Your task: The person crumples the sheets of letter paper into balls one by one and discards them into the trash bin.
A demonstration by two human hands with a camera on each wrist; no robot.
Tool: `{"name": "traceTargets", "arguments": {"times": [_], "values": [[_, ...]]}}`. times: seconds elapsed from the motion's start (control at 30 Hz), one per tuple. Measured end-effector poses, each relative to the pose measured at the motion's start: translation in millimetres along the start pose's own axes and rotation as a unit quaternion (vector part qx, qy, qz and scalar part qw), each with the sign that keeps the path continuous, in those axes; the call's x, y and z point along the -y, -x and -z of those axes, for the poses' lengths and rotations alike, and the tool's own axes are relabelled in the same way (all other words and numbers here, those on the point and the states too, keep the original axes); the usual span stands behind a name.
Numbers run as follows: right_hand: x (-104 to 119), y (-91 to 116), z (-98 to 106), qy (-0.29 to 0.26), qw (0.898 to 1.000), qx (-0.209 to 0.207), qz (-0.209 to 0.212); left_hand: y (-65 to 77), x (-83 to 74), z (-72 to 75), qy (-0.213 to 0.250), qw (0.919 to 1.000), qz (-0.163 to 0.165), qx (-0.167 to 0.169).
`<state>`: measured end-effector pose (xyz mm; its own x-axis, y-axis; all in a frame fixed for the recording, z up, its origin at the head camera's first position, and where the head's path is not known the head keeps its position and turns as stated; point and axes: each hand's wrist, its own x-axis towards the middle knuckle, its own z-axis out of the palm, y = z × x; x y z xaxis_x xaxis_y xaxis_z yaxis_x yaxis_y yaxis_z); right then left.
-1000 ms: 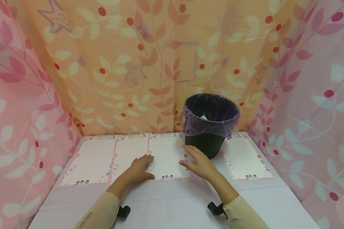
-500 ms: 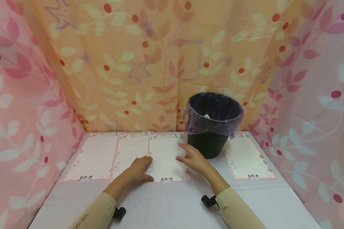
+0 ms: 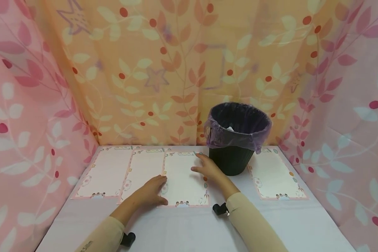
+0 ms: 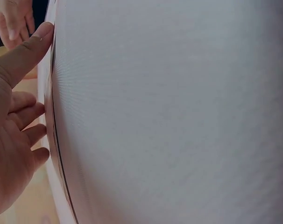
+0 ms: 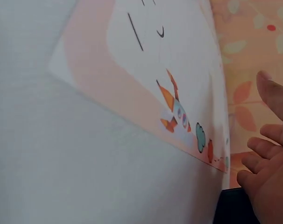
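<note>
A white sheet with a pink printed border (image 3: 184, 189) lies flat on the table between my two hands. My left hand (image 3: 152, 190) is at its left edge, thumb near the lower left corner and fingers on the border. In the left wrist view the fingers (image 4: 31, 133) and thumb reach down at the paper. My right hand (image 3: 209, 169) is over the upper right edge, in front of the bin, thumb and fingers spread apart. In the right wrist view the right hand (image 5: 272, 163) shows its palm with nothing in it, beside the sheet's printed corner (image 5: 179, 116).
Matching sheets lie to the left, a far left one (image 3: 105, 175) and one overlapping it (image 3: 143, 171); another sheet (image 3: 275, 178) lies at right. A black bin (image 3: 230, 159) with a purple liner (image 3: 226, 138) stands at the back, white scrap inside. Patterned curtains (image 3: 145, 87) enclose the table.
The middle sheet has shifted slightly toward me. My right hand has moved forward and a little left along its right edge. The head view has turned slightly left.
</note>
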<state>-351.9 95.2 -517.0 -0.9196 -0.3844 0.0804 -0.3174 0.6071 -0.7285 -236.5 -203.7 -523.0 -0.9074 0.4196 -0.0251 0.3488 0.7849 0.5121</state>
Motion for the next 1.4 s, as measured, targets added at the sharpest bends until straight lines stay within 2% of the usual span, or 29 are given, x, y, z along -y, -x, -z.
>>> {"name": "traceTargets", "arguments": {"times": [0.17,0.37,0.57,0.77,1.0,1.1,1.27,1.4], "values": [[-6.4,-12.7,-7.1,0.003,1.0,0.004,-0.028,0.4,1.8,-0.9,0.012,0.9999,0.004,-0.005],[-12.2,-23.7,-15.2,0.041,0.998,0.001,-0.049,0.5,3.1,-2.2,0.017,0.9997,-0.002,-0.016],[-16.4,-26.8,-19.6,0.076,0.996,0.004,-0.049,0.2,1.8,-2.2,0.007,0.9997,0.004,-0.022],[-15.1,-26.3,-20.8,0.122,0.991,0.024,-0.046,0.7,-2.7,-1.6,-0.004,0.9998,0.018,-0.013],[-11.9,-21.8,-20.7,0.111,0.993,0.01,-0.042,-2.0,-2.0,-5.1,-0.031,0.9995,0.012,-0.002],[-8.5,-20.7,-20.9,0.111,0.993,0.007,-0.04,-2.3,-2.4,-5.2,-0.031,0.9993,0.023,-0.002],[-6.3,-20.5,-24.5,0.122,0.992,-0.002,-0.039,-3.0,-1.5,-5.0,-0.007,0.9987,0.049,-0.013],[-4.8,-17.6,-25.7,0.117,0.992,-0.014,-0.042,-8.4,0.7,-4.9,0.018,0.9979,0.058,-0.023]]}}
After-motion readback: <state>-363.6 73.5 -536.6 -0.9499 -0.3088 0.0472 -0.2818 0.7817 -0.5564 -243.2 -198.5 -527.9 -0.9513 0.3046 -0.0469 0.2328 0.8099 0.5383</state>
